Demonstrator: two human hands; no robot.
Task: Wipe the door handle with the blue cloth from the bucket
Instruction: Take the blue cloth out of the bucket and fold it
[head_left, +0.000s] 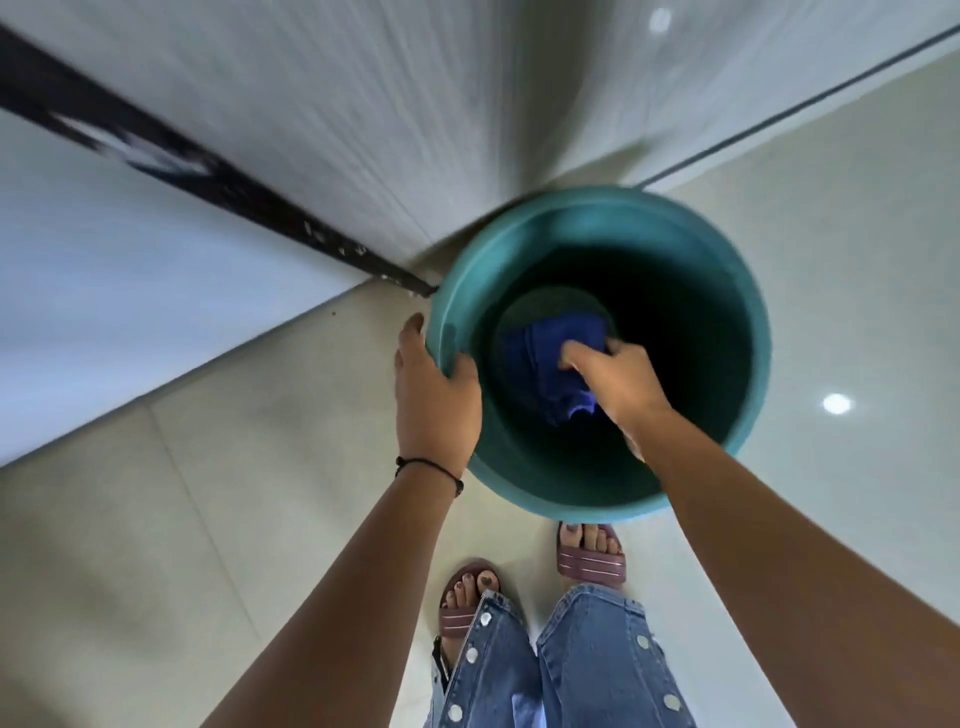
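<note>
A teal plastic bucket (727, 291) stands on the tiled floor against the foot of a pale door. The blue cloth (540, 358) lies crumpled at its bottom. My right hand (613, 379) reaches down inside the bucket and its fingers are closed on the cloth. My left hand (434, 395) grips the bucket's near left rim, thumb inside and fingers outside. The door handle is out of view.
The pale grey door (415, 104) rises behind the bucket, with a dark frame strip (218, 182) running to its left and a white wall (104, 291) beyond. My feet in sandals (589, 556) stand just in front of the bucket on glossy cream tiles (156, 519).
</note>
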